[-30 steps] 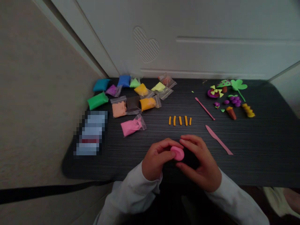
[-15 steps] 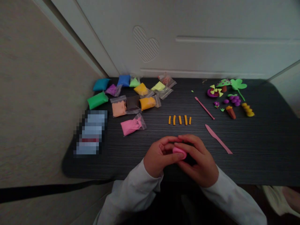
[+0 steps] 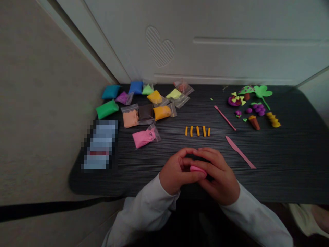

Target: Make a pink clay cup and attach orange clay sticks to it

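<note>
Both of my hands meet over the near edge of the dark table (image 3: 282,164). My left hand (image 3: 176,171) and my right hand (image 3: 218,175) pinch a small flat piece of pink clay (image 3: 197,168) between thumbs and fingertips. Only a thin pink sliver shows between the fingers. Just beyond my hands lies a row of several short orange clay sticks (image 3: 197,131). A pink plastic knife (image 3: 240,152) lies to the right of my right hand.
Bags of coloured clay (image 3: 145,109) lie at the table's left rear, a pink bag (image 3: 145,137) nearest. A thin pink stick tool (image 3: 224,118) and finished clay figures (image 3: 253,106) sit at the right rear. A blurred packet (image 3: 100,145) rests at the left edge. A white panel stands behind.
The pink clay disc, open to view a second ago, is now turned edge-on and mostly covered as my fingers closed in around it. My hands drew slightly together.
</note>
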Available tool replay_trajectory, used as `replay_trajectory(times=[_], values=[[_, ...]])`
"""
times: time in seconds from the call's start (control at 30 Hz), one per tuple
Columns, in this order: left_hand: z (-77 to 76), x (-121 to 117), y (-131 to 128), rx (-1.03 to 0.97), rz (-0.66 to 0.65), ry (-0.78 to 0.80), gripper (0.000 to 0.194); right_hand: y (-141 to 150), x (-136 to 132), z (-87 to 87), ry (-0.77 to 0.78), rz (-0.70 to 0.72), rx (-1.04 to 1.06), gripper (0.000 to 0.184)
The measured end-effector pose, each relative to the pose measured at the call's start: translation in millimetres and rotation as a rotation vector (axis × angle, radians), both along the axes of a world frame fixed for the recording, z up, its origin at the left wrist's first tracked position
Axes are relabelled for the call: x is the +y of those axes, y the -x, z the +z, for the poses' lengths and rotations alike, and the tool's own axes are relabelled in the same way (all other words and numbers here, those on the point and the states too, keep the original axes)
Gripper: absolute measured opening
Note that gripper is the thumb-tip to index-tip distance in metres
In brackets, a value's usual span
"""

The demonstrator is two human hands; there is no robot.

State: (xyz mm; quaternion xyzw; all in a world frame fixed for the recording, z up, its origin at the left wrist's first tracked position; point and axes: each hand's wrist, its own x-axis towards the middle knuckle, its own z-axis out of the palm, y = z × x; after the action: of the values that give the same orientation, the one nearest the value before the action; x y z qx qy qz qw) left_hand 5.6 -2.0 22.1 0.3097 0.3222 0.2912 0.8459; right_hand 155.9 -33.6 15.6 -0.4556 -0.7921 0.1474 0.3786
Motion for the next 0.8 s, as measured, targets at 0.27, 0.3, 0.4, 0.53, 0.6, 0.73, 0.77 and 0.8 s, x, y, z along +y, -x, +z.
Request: replay_trajectory(times=[0.27, 0.3, 0.4, 0.53, 0.6, 0.73, 0.77, 0.8], values=[[1.4, 0.6, -1.9, -0.015, -0.021, -0.064, 0.041, 0.5, 1.4, 0.9, 0.009, 0.024, 0.011, 0.035], [1.1, 0.5, -1.9, -0.007, -0.017, -0.07, 0.042, 0.6, 1.2, 1.2, 0.014, 0.027, 0.01, 0.035], [0.2, 0.1, -1.9, 0.024, 0.033, -0.079, 0.037, 1.1, -0.7, 2.8, 0.048, -0.006, 0.024, 0.042], [-1.4, 0.5, -1.9, 0.038, 0.213, -0.131, 0.022, 0.2, -4.3, 5.8, 0.161, -0.1, 0.139, 0.059], [-2.3, 0.7, -2.5, 0.022, 0.295, -0.188, 0.022, -0.7, -4.8, 7.0, 0.216, -0.109, 0.197, 0.051], [-3.8, -0.7, -4.1, 0.034, 0.304, -0.196, 0.026, -1.9, -2.9, 8.0, 0.253, -0.152, 0.231, 0.025], [-3.8, -1.4, -4.5, 0.056, 0.289, -0.187, 0.026, -2.0, -2.3, 8.1, 0.248, -0.166, 0.237, 0.022], [-3.6, -2.3, -4.9, 0.079, 0.276, -0.184, 0.026, -2.2, -2.0, 8.2, 0.246, -0.175, 0.243, 0.02]])
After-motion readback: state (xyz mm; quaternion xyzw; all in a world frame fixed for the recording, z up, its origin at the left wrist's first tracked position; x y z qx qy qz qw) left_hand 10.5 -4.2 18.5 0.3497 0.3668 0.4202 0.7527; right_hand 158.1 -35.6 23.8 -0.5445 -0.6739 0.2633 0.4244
